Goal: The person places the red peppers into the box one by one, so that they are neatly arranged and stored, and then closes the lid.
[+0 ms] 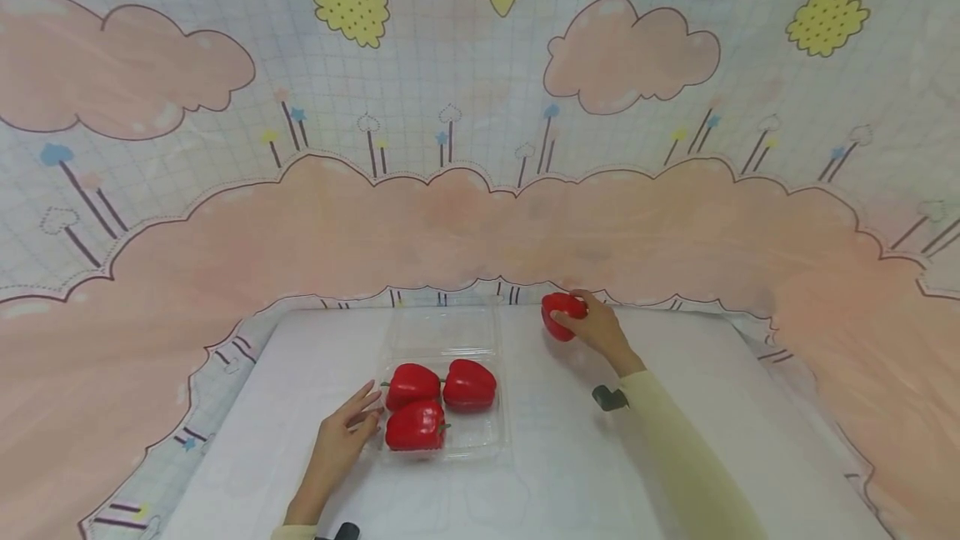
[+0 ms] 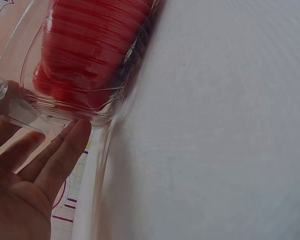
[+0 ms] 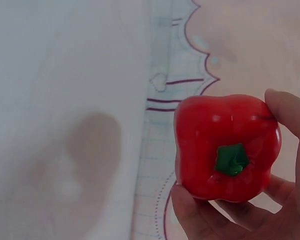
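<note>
My right hand grips a red bell pepper above the far part of the white table. In the right wrist view, thumb and fingers hold this pepper by its sides, its green stem facing the camera. A clear plastic clamshell box stands at the middle of the table, its lid folded back. Inside lie three red bell peppers: one back left, one back right, one in front. Fairly straight, the fingers of my left hand rest at the box's left wall.
The white table reaches back to a hanging cloth printed with clouds, stars and lines. That cloth also runs along the table's left and right sides. A small black device sits at my right wrist.
</note>
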A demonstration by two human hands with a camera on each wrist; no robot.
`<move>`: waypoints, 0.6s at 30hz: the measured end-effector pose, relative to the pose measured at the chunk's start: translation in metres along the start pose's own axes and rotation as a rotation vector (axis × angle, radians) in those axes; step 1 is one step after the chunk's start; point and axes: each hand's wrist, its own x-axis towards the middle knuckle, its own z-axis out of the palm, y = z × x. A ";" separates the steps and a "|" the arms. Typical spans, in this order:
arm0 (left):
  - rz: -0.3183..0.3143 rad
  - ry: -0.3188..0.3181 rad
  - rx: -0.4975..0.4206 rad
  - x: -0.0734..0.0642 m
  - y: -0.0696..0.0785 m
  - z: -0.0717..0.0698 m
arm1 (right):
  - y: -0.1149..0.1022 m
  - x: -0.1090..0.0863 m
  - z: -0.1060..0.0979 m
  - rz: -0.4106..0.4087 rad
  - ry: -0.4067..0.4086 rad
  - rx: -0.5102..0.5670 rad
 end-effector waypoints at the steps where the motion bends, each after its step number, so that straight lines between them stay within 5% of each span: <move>1: -0.006 0.000 -0.003 0.000 0.000 0.000 | -0.001 -0.001 0.000 -0.005 -0.002 0.000; 18: -0.033 -0.009 -0.012 0.000 0.002 -0.001 | -0.020 -0.033 0.002 -0.154 0.042 -0.010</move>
